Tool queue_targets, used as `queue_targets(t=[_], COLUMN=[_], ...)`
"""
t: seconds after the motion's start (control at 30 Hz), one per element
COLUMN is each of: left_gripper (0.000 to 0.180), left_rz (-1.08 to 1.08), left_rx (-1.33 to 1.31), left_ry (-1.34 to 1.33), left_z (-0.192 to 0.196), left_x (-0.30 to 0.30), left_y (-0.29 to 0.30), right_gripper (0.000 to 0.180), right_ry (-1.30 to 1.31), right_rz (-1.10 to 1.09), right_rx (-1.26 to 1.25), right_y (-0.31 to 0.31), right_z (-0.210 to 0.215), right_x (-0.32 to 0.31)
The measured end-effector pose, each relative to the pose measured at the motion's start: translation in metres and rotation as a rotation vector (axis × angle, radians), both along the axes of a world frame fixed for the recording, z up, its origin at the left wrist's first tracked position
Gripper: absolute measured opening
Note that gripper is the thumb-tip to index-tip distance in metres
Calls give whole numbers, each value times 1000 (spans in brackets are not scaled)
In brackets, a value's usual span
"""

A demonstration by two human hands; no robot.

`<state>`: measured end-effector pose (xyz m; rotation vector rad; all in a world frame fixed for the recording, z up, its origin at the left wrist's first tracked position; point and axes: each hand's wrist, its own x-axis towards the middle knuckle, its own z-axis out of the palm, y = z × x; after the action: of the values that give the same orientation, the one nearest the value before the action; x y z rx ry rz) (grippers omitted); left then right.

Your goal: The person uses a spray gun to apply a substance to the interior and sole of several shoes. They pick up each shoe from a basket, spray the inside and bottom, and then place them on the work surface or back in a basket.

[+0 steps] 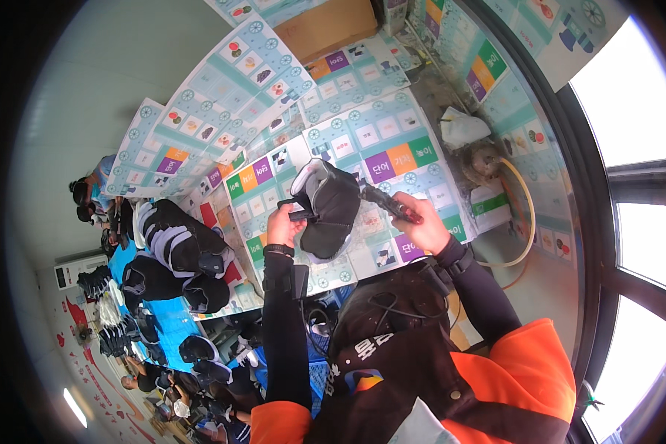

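Worktop (325, 278): covered with printed sheets. Heaped grey-lined boots (179, 248) lie towards nine o'clock. The worked item, a black boot (331, 218), is held over the worktop, at dial centre. Left hand (283, 228), nine o'clock: grip closed on a black flap (298, 215) at the boot's edge. Right hand (426, 229), three o'clock: grip clenched around a dark tool (381, 198), tip beside the boot; contact cannot be determined.

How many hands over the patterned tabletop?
2: left hand at the left side of the black piece; right hand holding the dark tool. No others visible there.
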<state>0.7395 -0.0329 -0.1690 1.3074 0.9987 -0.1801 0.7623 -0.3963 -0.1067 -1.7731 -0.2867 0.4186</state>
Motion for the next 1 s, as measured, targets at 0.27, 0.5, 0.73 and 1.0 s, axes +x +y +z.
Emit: queue_targets(t=[0.27,0.5,0.73,1.0], left_gripper=[23,23,25,28], left_rz=[15,38,-19,-91], left_rx=[-62,-115,-186,-207], left_ry=[-49,-72,-111,-127], left_z=[-6,-1,2,2], left_x=[0,-4,-6,-6], left_y=[6,14,19,46], right_gripper=[18,18,20,17], right_ry=[-9,-38,-80,-122], right_rz=[80,196,249,98], right_rx=[19,-17,-81,-20], right_y=[-10,-26,-40,-39], right_z=[2,1,1,10], right_x=[0,3,6,10])
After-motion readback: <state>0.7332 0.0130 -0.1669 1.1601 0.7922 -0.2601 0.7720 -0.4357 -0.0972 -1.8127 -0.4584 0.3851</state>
